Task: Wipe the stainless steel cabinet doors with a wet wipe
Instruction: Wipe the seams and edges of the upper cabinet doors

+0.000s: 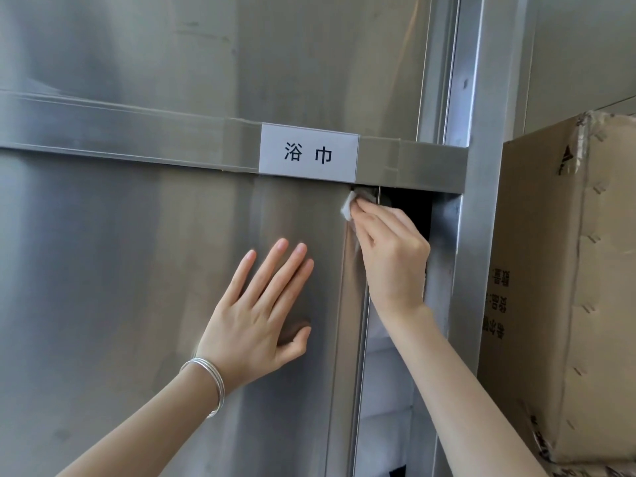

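Note:
A stainless steel cabinet door (137, 270) fills the lower left of the head view. Its right edge stands slightly ajar, leaving a dark gap beside the frame post. My right hand (389, 256) pinches a small white wet wipe (348, 208) and presses it against the door's top right corner, just under the crossbar. My left hand (261, 315) lies flat on the door face with fingers spread, a silver bangle on its wrist. Most of the wipe is hidden under my fingers.
A horizontal steel crossbar (120, 132) carries a white label (308, 153) with printed characters. Another steel door (206, 56) sits above it. A vertical frame post (481, 201) stands to the right, with a taped cardboard box (592, 270) beyond it. White folded items show inside the gap.

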The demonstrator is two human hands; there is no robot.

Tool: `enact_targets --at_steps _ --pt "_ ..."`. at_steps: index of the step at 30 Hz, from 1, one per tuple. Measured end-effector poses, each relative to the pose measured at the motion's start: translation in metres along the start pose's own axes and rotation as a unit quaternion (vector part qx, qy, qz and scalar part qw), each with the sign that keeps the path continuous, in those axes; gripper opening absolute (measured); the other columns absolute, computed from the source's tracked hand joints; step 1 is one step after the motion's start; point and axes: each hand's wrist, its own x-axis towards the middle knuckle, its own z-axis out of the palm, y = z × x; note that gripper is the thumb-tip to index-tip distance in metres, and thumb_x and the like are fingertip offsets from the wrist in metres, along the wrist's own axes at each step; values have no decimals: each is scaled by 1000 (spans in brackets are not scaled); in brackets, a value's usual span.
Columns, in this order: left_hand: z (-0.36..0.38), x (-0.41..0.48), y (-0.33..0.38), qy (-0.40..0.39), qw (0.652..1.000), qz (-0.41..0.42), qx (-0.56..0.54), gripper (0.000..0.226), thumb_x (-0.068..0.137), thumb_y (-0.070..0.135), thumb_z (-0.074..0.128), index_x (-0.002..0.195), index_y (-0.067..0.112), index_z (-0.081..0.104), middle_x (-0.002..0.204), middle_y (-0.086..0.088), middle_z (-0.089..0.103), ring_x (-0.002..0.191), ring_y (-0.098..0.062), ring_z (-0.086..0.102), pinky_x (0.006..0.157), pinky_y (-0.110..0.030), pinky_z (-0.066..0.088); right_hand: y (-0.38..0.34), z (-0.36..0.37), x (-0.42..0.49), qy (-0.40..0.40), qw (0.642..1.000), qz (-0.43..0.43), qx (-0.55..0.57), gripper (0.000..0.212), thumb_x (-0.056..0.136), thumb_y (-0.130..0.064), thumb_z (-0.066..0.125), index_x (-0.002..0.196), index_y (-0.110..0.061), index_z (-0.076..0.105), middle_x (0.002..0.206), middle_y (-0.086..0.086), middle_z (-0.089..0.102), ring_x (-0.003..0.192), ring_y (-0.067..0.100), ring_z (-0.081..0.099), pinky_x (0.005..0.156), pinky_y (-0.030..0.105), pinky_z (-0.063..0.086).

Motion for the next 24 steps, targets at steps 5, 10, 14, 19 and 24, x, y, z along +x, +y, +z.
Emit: enact_targets --at_steps 5,10,14,19,24 --pt "-1 0 0 -5 1000 -1 0 81 82 47 49 150 8 28 160 -8 18 147 -28 15 119 -50 16 0 -17 -13 -85 996 -14 8 33 72 10 70 103 2 70 106 13 70 90 21 70 81 27 56" --pt "0 0 0 -3 1000 -2 -1 82 82 48 50 150 8 27 160 -7 16 148 -28 14 119 -50 16 8 -12 14 -45 997 8 59 17 70 8 68 84 1 74 89 13 73 80 21 70 77 22 49" --pt "-1 0 0 -5 1000 -3 0 83 82 48 50 151 9 25 160 -7 17 148 -28 14 119 -49 15 2 -12 -12 -17 1000 -11 12 15 72 6 72 84 -2 76 89 5 74 73 17 70 62 25 55" --pt "-1 0 0 -2 1000 -1 -4 83 81 48 50 150 9 27 160 -7 17 148 -28 14 119 -49 16 9 -12 -8 0 996 -86 -20 16 72 9 72 78 -6 76 82 0 74 62 15 67 47 26 53" --pt "-2 1 0 3 1000 -2 -8 82 82 47 49 151 9 26 160 -7 18 148 -28 14 119 -49 16 4 -3 -10 17 999 -30 -15 15 74 6 74 85 -4 76 90 3 74 75 15 70 61 24 56"
